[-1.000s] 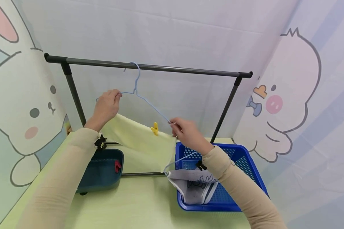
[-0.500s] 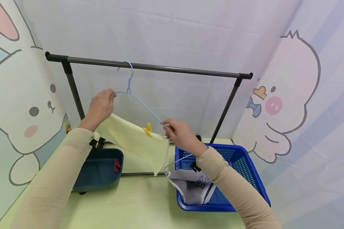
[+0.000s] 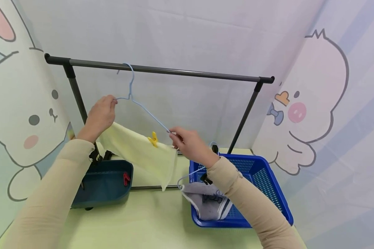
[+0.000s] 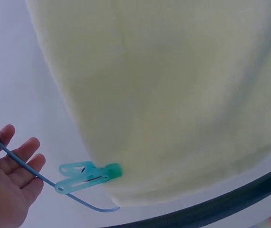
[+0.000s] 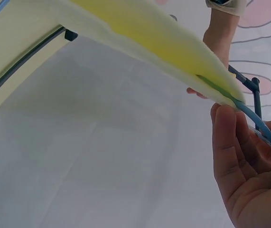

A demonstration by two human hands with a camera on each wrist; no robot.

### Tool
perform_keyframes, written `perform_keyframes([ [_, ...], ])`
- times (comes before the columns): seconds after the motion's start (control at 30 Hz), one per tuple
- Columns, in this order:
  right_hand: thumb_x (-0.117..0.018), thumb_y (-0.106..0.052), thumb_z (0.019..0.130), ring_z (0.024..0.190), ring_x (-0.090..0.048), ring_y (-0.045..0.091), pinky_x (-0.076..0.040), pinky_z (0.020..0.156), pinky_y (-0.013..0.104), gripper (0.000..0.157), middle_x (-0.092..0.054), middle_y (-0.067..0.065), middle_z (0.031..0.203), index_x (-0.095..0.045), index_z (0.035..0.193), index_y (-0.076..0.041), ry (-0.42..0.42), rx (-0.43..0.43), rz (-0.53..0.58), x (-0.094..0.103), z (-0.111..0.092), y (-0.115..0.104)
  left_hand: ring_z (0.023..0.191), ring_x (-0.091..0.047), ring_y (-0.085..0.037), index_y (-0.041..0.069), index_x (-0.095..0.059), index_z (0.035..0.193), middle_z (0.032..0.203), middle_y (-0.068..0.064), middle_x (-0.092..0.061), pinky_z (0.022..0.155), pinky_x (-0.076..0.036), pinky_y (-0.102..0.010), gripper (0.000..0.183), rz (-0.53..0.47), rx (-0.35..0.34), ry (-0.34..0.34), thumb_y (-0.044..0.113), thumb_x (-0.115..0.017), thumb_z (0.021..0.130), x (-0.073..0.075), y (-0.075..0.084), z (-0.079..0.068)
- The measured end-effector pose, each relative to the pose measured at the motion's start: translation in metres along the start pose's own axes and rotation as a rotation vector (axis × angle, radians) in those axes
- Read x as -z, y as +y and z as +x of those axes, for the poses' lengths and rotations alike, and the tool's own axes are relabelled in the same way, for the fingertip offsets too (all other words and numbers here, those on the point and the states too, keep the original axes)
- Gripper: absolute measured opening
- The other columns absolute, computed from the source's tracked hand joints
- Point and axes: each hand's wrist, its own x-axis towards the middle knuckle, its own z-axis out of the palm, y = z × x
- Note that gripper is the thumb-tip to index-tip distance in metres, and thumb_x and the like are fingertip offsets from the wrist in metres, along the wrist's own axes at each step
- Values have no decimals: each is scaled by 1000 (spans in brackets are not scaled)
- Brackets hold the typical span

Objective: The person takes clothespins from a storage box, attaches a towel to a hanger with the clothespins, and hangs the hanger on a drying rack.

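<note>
A light blue wire clothes hanger point(image 3: 149, 113) hangs by its hook over the dark rail point(image 3: 187, 73). My left hand point(image 3: 99, 113) holds its left shoulder near the neck. Lower down, my right hand point(image 3: 190, 143) pinches the right end between thumb and fingers, so the hanger tilts down to the right. A pale yellow towel point(image 3: 140, 148) drapes from the hanger, with a yellow clothespin point(image 3: 154, 139) on its upper edge. In the left wrist view, a teal clothespin point(image 4: 90, 175) grips the towel's edge beside the wire. The hanger's left end is hidden behind my left hand in the head view.
At lower left, a dark green tray point(image 3: 103, 197) holds a red clothespin point(image 3: 126, 178). A blue basket point(image 3: 277, 197) stands at right, a grey printed cloth point(image 3: 205, 204) over its left edge and a second blue hanger point(image 3: 187, 177) partly behind my right arm.
The hanger has slid left along the rail, and both hands and the towel have moved left with it. Both hands keep their hold.
</note>
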Motion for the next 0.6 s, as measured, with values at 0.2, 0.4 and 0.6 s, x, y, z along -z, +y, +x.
perform_keyframes([
  [0.2,-43,-15,102,67,-59,14,-45,53,24,28,-61,-1,79,-55,126,-7,-20,-23,15,0,3,-3,100,-47,-46,-7,-46,115,110,-28,-49,81,-38,-58,39,1,-2,25,21,-20,105,4,-2,-3],
  [0.4,-41,-11,102,76,-63,12,-49,63,21,30,-63,3,86,-53,130,-6,-39,-14,-9,-1,5,-5,100,-46,-50,-10,-47,115,110,-31,-49,82,-37,-59,38,11,-10,70,16,-22,104,4,-2,-4],
  [0.6,-40,-11,102,78,-63,13,-50,67,21,31,-62,6,89,-51,131,-6,-71,-19,3,-3,10,-7,104,-45,-51,-8,-48,124,116,-33,-49,85,-37,-61,35,34,-19,119,14,-30,103,7,-1,-5],
])
